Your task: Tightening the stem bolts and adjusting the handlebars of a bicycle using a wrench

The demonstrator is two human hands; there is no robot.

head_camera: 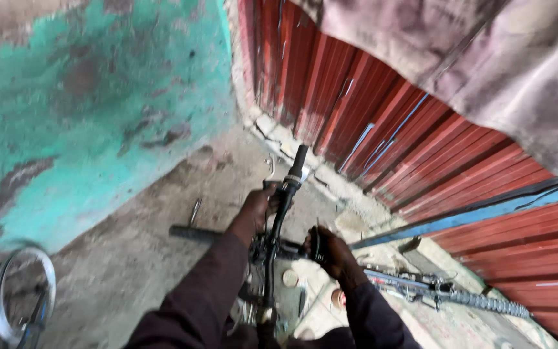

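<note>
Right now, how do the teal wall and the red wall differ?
The teal wall is flat plaster with patchy, worn paint and brown stains; the red wall is ribbed sheet metal with evenly coloured ridges. The teal wall stands left of the bicycle handlebar that both hands grip, the red wall to its right. A grey cloth hangs over the red wall's top; nothing covers the teal one. Both rise from the same dusty concrete ground.

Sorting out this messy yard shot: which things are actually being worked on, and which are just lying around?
In hand:
- black bicycle handlebar, gripped by the left hand
- black round part at the stem, held by the right hand

Lying about:
- loose wheel by the green wall
- bicycle frame with knobbly tyre by the red metal doors
</note>
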